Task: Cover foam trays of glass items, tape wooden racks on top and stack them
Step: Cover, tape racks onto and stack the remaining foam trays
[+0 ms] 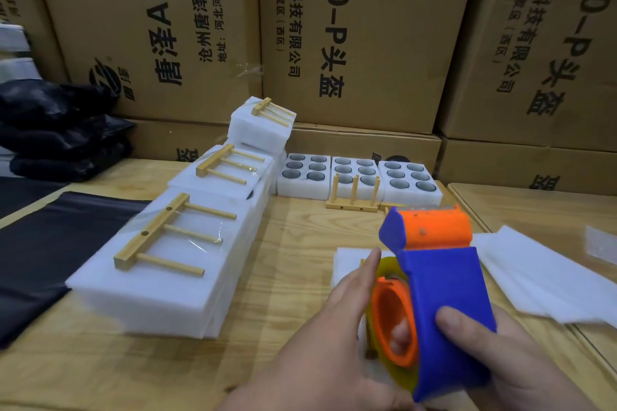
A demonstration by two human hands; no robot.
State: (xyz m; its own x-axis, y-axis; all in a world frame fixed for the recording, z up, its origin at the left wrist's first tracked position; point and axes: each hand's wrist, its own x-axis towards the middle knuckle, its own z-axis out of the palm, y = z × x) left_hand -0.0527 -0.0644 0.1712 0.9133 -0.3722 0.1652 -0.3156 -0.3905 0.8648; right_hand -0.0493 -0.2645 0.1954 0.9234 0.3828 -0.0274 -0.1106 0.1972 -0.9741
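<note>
The right hand (494, 354) grips the blue-and-orange plastic tape dispenser (437, 297) directly above the covered white foam tray (347, 264), its long axis running away from the person, while the left hand (337, 320), fingers straight, rests beside the roll.

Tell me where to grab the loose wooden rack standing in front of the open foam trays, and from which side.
Judging by its pose, take the wooden rack by its upright pegs, pinching from above. Its base bar lies flat on the table, and the open foam tray blocks the far side.
</note>
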